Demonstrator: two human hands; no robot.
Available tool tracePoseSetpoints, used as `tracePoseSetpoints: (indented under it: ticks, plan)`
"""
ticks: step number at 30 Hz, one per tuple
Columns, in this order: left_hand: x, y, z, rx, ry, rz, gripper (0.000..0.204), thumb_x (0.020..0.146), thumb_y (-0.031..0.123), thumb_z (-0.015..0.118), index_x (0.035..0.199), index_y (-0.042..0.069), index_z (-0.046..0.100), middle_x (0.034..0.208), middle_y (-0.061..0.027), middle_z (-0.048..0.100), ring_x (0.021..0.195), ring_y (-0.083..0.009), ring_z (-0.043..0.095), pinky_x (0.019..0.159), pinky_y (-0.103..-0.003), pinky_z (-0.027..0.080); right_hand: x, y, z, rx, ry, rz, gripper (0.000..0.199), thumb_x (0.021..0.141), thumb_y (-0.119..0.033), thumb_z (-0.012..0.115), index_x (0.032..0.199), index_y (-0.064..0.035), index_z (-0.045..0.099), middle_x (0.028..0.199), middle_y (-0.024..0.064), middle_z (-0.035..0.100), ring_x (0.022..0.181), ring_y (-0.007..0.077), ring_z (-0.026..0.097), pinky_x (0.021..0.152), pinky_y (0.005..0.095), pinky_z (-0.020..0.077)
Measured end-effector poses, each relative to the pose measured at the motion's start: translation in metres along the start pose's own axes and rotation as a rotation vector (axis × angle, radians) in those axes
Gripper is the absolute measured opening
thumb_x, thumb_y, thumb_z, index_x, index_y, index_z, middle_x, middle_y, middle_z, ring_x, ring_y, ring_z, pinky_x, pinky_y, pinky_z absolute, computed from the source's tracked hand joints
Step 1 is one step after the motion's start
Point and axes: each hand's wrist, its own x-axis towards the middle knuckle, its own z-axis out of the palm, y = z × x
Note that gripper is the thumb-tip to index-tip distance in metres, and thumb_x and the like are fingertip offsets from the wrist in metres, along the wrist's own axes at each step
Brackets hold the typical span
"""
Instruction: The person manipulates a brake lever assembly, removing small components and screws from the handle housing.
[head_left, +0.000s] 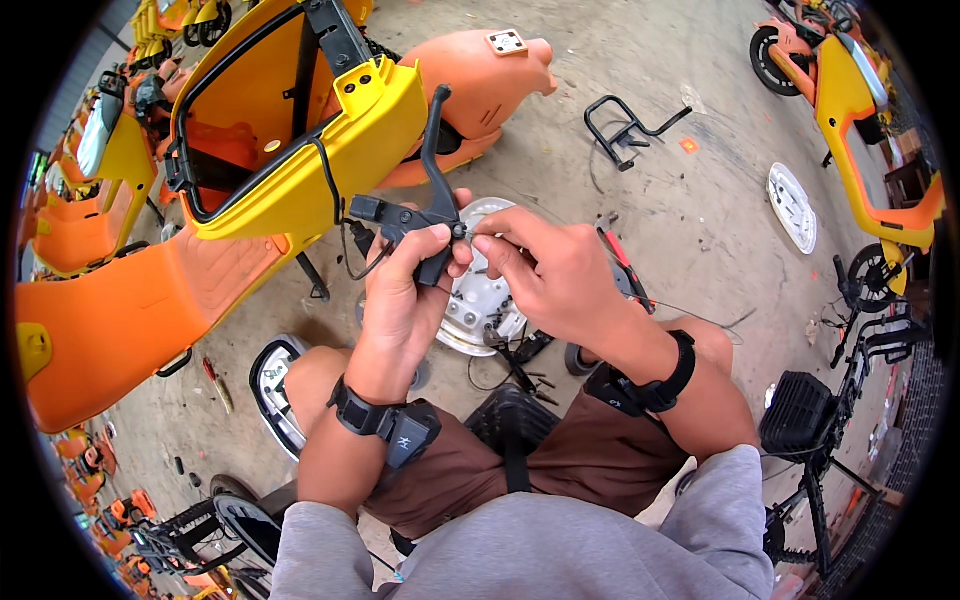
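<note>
My left hand (405, 285) is closed round the body of a black brake lever (437, 165), whose arm points up and away from me. From the lever's left end a thin black cable (350, 268) hangs down. Close to the lever's pivot, the thumb and forefinger of my right hand (560, 275) pinch together; what they hold, if anything, is too small to make out. Below both hands lies a white oval cover (462, 305), partly hidden, with small dark parts in it.
A yellow and orange scooter body (370, 140) stands close at the left. Red-handled pliers (627, 262) lie right of the white cover. Farther off are a black bent-tube frame (625, 135) and another white cover (792, 208). A black bike frame (840, 400) stands at the right.
</note>
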Motion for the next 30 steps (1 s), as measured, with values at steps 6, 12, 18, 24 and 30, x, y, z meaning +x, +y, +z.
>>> tracePoseSetpoints:
  ticks: [6, 12, 18, 24, 30]
  plan:
    - [0.0, 0.0, -0.001, 0.015, -0.011, 0.026, 0.022, 0.082, -0.001, 0.06, 0.1, 0.001, 0.046, 0.12, -0.0235, 0.058, 0.072, -0.0184, 0.062, 0.063, -0.029, 0.05, 0.004, -0.009, -0.006, 0.166, -0.091, 0.192, 0.008, 0.089, -0.014, 0.062, 0.088, -0.0057, 0.063, 0.059, 0.0063, 0.061, 0.054, 0.0228, 0.063, 0.049, 0.0331, 0.0448]
    - [0.001, -0.001, 0.003, 0.037, -0.04, 0.08, 0.025, 0.082, -0.003, 0.06, 0.098, 0.003, 0.042, 0.12, -0.0254, 0.057, 0.072, -0.0195, 0.063, 0.062, -0.029, 0.051, 0.004, -0.007, -0.006, 0.218, -0.073, 0.238, 0.008, 0.087, -0.013, 0.062, 0.089, -0.0051, 0.064, 0.061, 0.0092, 0.063, 0.055, 0.0254, 0.063, 0.051, 0.0343, 0.0455]
    - [0.003, -0.005, 0.001, 0.063, -0.018, 0.054, 0.02, 0.083, -0.002, 0.06, 0.098, -0.001, 0.047, 0.117, -0.0243, 0.06, 0.071, -0.019, 0.063, 0.061, -0.028, 0.051, 0.001, -0.001, -0.006, -0.015, 0.008, 0.029, 0.006, 0.084, -0.012, 0.065, 0.087, -0.0067, 0.064, 0.063, 0.0114, 0.063, 0.056, 0.0286, 0.062, 0.049, 0.036, 0.0452]
    - [0.003, -0.002, 0.001, 0.086, 0.008, 0.048, 0.027, 0.083, 0.0, 0.059, 0.108, -0.005, 0.052, 0.116, -0.0215, 0.061, 0.07, -0.0181, 0.063, 0.06, -0.027, 0.05, 0.002, 0.001, -0.008, -0.063, -0.022, 0.01, 0.006, 0.084, -0.014, 0.065, 0.086, -0.0078, 0.064, 0.063, 0.0117, 0.062, 0.055, 0.0291, 0.062, 0.048, 0.0368, 0.0445]
    - [0.003, 0.001, 0.004, 0.136, -0.001, 0.118, 0.031, 0.083, -0.001, 0.059, 0.112, -0.006, 0.052, 0.115, -0.0209, 0.061, 0.07, -0.0176, 0.062, 0.06, -0.027, 0.049, 0.006, 0.0, -0.011, -0.075, -0.07, 0.003, 0.006, 0.086, -0.013, 0.063, 0.087, -0.0075, 0.061, 0.062, 0.0124, 0.061, 0.056, 0.0315, 0.062, 0.048, 0.039, 0.0444]
